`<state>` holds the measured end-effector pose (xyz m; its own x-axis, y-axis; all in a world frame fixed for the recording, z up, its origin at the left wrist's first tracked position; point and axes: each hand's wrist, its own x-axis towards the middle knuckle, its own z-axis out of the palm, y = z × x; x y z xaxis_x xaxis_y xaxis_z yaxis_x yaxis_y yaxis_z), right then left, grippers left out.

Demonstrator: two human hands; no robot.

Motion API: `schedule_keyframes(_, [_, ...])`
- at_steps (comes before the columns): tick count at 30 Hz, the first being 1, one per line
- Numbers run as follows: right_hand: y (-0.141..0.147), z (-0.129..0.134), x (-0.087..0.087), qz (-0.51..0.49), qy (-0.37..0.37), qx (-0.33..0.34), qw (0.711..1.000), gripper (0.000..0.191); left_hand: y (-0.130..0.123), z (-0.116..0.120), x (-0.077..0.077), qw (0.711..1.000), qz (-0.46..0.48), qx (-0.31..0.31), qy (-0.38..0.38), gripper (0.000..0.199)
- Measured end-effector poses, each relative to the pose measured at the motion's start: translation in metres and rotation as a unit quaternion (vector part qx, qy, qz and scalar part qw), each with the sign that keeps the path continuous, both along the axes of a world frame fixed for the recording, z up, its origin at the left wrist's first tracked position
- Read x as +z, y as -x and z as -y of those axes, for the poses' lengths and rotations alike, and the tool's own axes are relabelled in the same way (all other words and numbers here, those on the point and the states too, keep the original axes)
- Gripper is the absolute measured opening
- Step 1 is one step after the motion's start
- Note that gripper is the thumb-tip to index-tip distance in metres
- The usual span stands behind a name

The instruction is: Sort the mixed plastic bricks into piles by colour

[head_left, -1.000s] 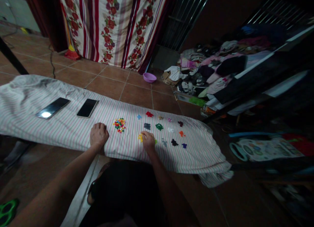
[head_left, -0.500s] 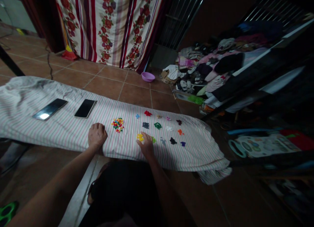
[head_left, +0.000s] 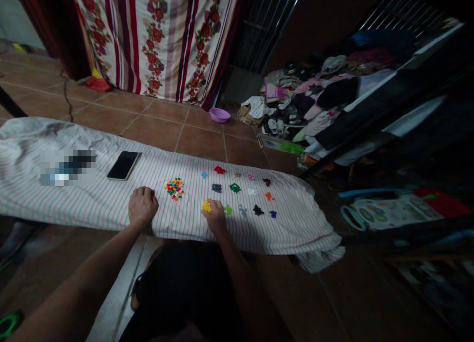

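My left hand (head_left: pixel 143 205) rests on the striped cloth near its front edge, fingers curled in and nothing visible in them. To its right lies a mixed heap of small coloured bricks (head_left: pixel 174 189). My right hand (head_left: pixel 215 217) is at the small yellow bricks (head_left: pixel 206 206), its fingers drawn together against the heap's right side; what they pinch, if anything, is hidden. Beside that hand sit lime green pieces (head_left: pixel 227 209). Further piles sorted by colour spread around it, among them dark grey (head_left: pixel 217 188), dark green (head_left: pixel 234 188), red (head_left: pixel 219 170) and black (head_left: pixel 258 210).
A phone (head_left: pixel 124 165) lies on the striped cloth (head_left: pixel 111 209), with a pixelated dark object (head_left: pixel 70 167) left of it. Beyond the table are a purple basin (head_left: pixel 219 115) on the tiled floor, a floral curtain (head_left: pixel 170 46) and a heap of clothes (head_left: pixel 307 95).
The fingers of my right hand have drawn closer together at the yellow bricks, which now show more fully. My left hand stays in place on the cloth. The whole view has shifted slightly.
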<state>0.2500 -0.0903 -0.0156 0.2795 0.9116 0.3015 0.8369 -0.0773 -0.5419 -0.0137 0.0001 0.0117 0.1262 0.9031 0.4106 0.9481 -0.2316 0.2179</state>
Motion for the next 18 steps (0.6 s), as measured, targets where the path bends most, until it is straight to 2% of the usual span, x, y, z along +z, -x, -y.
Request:
schedule_keyframes(6, [0.001,-0.003,0.002,-0.006,0.012,-0.001,1.000,0.042,0.000,0.000,0.001,1.000,0.000,0.004,-0.001,0.017])
schedule_keyframes(10, [0.002,-0.007,0.006,-0.009,0.010,0.020,1.000,0.035,-0.001,0.000,0.001,1.000,-0.010,0.005,0.000,0.016])
schedule_keyframes(18, [0.016,-0.014,0.009,0.004,0.012,0.023,1.000,0.027,0.000,-0.001,0.000,1.000,0.003,0.003,-0.001,0.016])
